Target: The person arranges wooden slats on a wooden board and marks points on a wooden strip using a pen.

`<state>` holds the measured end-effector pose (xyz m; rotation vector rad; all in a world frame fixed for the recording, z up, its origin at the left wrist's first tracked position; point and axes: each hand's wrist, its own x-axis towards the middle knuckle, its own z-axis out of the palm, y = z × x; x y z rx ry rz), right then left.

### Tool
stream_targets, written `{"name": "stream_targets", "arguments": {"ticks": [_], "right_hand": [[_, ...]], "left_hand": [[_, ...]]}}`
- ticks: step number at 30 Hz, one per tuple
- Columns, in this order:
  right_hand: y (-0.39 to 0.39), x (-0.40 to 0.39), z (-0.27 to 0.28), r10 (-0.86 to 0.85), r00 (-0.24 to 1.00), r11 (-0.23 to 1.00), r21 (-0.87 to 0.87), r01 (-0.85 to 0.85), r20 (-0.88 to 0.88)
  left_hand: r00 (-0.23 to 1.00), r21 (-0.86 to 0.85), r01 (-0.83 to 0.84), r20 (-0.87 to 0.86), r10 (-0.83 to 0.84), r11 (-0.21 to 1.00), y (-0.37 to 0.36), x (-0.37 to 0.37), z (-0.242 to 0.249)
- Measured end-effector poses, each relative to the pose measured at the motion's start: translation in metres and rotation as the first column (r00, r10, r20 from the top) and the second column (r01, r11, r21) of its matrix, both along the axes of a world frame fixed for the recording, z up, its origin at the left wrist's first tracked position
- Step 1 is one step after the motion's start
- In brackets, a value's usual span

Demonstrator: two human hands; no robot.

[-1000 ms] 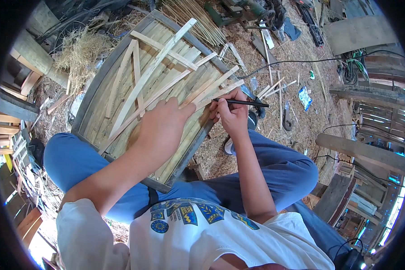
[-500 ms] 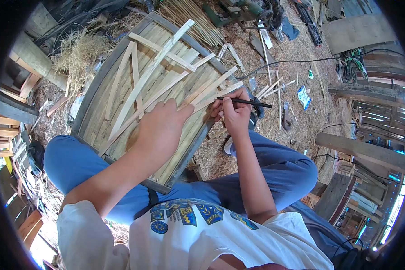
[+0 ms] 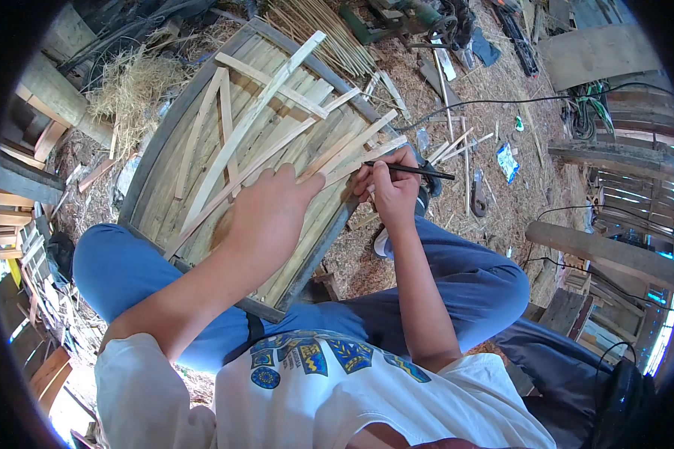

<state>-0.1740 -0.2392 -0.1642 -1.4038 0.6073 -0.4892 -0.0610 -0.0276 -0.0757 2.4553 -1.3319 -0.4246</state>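
Note:
A wooden panel with a dark frame [image 3: 151, 129] lies across my lap, with pale wooden strips [image 3: 256, 108] scattered over it. My left hand [image 3: 271, 206] rests on the strips near the panel's middle, back up, its fingertips mostly hidden. At the panel's right edge my right hand [image 3: 391, 183] is closed round a thin black pencil-like stick [image 3: 427, 173]. The stick's left tip is over the end of a pale strip [image 3: 374, 153] that reaches past the frame.
Shavings and loose sticks [image 3: 460, 146] cover the ground at the right, with a blue-white wrapper [image 3: 507, 163] and a black cable [image 3: 494, 100]. Thick planks [image 3: 606, 254] lie further right. A co-worker's dark-trousered leg [image 3: 558, 359] shows at the lower right.
The co-worker's dark leg at the lower right has shifted further right. My hands and the black stick have barely moved.

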Motion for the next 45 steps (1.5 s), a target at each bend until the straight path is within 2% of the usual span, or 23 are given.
{"name": "stream_targets", "arguments": {"ticks": [4, 13, 33, 36, 39, 45], "right_hand": [[-0.002, 0.001, 0.002, 0.018, 1.0, 1.0, 0.012, -0.018, -0.024], [-0.001, 0.0, 0.004, 0.007, 1.0, 1.0, -0.008, -0.007, -0.029], [0.0, 0.002, 0.005, 0.014, 0.999, 0.999, -0.031, -0.015, -0.038], [-0.002, 0.0, 0.003, 0.032, 0.999, 0.999, -0.031, -0.033, -0.01], [-0.004, -0.002, -0.001, -0.019, 0.998, 0.999, 0.034, 0.017, 0.066], [-0.008, -0.001, 0.002, -0.017, 0.999, 0.999, 0.029, 0.016, 0.041]], "left_hand": [[1.0, -0.056, -0.009, -0.005, 0.008, 0.998, 0.001, -0.001, -0.004], [1.0, -0.061, -0.012, 0.004, 0.012, 0.998, 0.001, -0.001, -0.006], [1.0, -0.002, 0.016, 0.002, -0.016, 1.0, 0.0, 0.001, -0.001], [1.0, -0.034, 0.002, -0.01, -0.003, 0.999, 0.001, 0.0, -0.004], [1.0, -0.035, -0.005, -0.023, 0.004, 0.999, 0.0, -0.001, -0.002], [0.999, 0.013, 0.009, -0.045, -0.008, 1.0, 0.004, -0.002, 0.004]]}}
